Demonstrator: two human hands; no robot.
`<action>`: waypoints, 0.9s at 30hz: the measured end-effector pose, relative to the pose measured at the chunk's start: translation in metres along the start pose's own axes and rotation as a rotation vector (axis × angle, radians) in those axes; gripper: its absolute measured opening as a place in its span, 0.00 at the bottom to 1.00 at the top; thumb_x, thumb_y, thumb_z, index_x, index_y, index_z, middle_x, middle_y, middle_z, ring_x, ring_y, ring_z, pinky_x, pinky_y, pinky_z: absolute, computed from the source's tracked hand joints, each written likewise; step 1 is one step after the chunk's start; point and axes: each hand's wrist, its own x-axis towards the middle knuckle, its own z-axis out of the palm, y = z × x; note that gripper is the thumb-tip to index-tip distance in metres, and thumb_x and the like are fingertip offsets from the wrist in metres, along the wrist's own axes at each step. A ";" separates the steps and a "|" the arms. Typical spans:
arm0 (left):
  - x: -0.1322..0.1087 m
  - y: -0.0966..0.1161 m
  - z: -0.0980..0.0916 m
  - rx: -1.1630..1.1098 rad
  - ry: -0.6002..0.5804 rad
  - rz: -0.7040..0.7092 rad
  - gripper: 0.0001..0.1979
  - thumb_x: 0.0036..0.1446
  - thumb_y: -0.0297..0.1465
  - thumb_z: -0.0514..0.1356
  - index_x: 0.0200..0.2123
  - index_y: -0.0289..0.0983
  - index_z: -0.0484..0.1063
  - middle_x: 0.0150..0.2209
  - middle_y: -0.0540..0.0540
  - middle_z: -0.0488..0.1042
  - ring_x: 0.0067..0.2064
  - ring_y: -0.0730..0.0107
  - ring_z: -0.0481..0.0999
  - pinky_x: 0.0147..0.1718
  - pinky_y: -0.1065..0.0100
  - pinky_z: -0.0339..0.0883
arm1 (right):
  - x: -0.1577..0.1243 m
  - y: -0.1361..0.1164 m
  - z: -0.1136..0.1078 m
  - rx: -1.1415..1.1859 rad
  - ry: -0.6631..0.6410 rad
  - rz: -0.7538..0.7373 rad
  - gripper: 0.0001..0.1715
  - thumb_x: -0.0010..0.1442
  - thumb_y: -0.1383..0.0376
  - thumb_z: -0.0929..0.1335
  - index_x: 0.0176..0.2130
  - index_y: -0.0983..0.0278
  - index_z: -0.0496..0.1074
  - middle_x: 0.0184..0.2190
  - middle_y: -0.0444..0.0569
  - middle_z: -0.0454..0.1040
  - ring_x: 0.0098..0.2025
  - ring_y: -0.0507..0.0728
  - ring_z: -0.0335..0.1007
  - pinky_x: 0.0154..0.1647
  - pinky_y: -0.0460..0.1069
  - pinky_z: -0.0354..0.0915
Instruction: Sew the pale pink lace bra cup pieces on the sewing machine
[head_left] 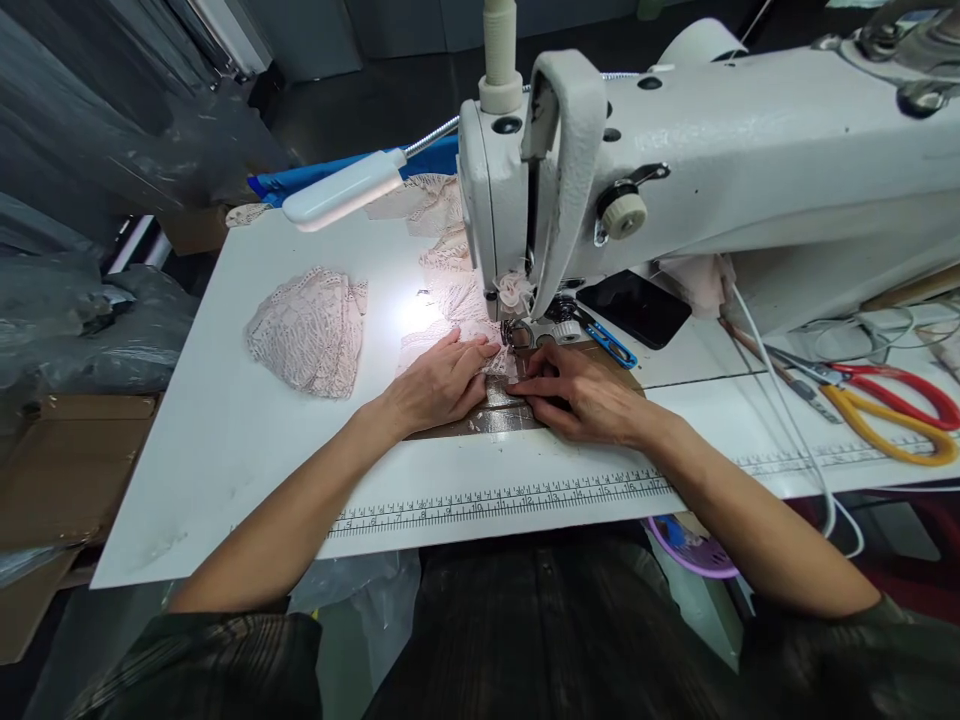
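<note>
My left hand [442, 382] lies flat with its fingers stretched over a pale pink lace piece [457, 295] on the sewing machine bed. The lace runs back from under that hand, past the machine head. Just right of the presser foot [512, 335], my right hand [577, 395] is closed, thumb and fingertips pinched at the lace's near right edge. What exactly lies between those fingertips is partly hidden. Both hands rest over a brown, taped plate [495, 420] in front of the needle. The white sewing machine [675, 170] stands over the lace.
A stack of lace pieces [311, 330] lies to the left on the white table [187, 480]. A lamp [345, 190] lights the sewing spot. Right of the needle are blue thread snips [606, 338], a black phone [636, 308] and red-and-yellow-handled scissors [892, 405]. A printed ruler [502, 503] follows the front edge.
</note>
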 end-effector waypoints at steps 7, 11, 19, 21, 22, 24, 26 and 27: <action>0.007 0.008 -0.002 0.103 -0.021 0.030 0.06 0.62 0.27 0.53 0.39 0.32 0.69 0.50 0.36 0.76 0.54 0.51 0.75 0.59 0.34 0.60 | -0.001 -0.001 0.001 0.001 -0.002 0.006 0.19 0.61 0.67 0.65 0.49 0.57 0.77 0.44 0.54 0.67 0.46 0.58 0.67 0.49 0.56 0.68; 0.008 0.010 -0.006 0.019 0.000 0.048 0.07 0.62 0.29 0.56 0.41 0.35 0.72 0.47 0.42 0.78 0.48 0.63 0.78 0.60 0.43 0.62 | -0.001 -0.001 0.000 0.017 0.005 0.016 0.19 0.61 0.67 0.64 0.49 0.57 0.77 0.43 0.53 0.68 0.46 0.58 0.68 0.49 0.56 0.69; 0.007 0.011 -0.002 -0.051 0.120 0.030 0.04 0.61 0.26 0.58 0.36 0.36 0.73 0.40 0.44 0.80 0.38 0.69 0.78 0.35 0.64 0.74 | -0.003 0.011 -0.001 0.011 0.132 0.083 0.21 0.62 0.68 0.62 0.51 0.60 0.76 0.46 0.52 0.72 0.45 0.57 0.70 0.48 0.54 0.69; 0.007 0.011 -0.001 -0.057 0.166 0.039 0.04 0.61 0.25 0.58 0.37 0.36 0.73 0.40 0.44 0.80 0.38 0.70 0.78 0.36 0.65 0.74 | -0.003 0.012 0.000 -0.001 0.115 0.082 0.21 0.62 0.67 0.62 0.52 0.60 0.76 0.46 0.52 0.72 0.45 0.57 0.70 0.48 0.54 0.68; 0.007 0.011 -0.001 -0.053 0.176 0.051 0.04 0.61 0.25 0.58 0.37 0.35 0.73 0.40 0.44 0.80 0.38 0.70 0.78 0.37 0.65 0.74 | -0.003 0.012 0.000 -0.009 0.100 0.076 0.21 0.62 0.67 0.63 0.51 0.60 0.76 0.46 0.52 0.72 0.45 0.58 0.70 0.48 0.54 0.68; 0.007 0.011 0.000 -0.032 0.154 0.080 0.04 0.61 0.25 0.58 0.37 0.35 0.73 0.40 0.44 0.80 0.38 0.69 0.78 0.36 0.65 0.74 | -0.003 0.012 0.000 -0.025 0.079 0.057 0.21 0.61 0.67 0.63 0.51 0.60 0.76 0.46 0.53 0.71 0.44 0.58 0.70 0.47 0.54 0.68; 0.007 0.011 0.000 -0.014 0.090 0.099 0.05 0.62 0.26 0.58 0.36 0.36 0.74 0.41 0.44 0.80 0.38 0.68 0.78 0.35 0.64 0.73 | -0.003 0.012 0.000 -0.028 0.086 0.040 0.21 0.61 0.67 0.63 0.51 0.61 0.77 0.45 0.53 0.72 0.44 0.58 0.70 0.47 0.54 0.68; 0.007 0.010 0.001 -0.011 0.058 0.104 0.05 0.63 0.26 0.58 0.36 0.36 0.74 0.41 0.44 0.80 0.38 0.68 0.78 0.35 0.63 0.73 | -0.002 0.012 0.000 -0.025 0.103 0.034 0.20 0.61 0.68 0.63 0.50 0.62 0.77 0.45 0.53 0.72 0.44 0.58 0.70 0.47 0.53 0.68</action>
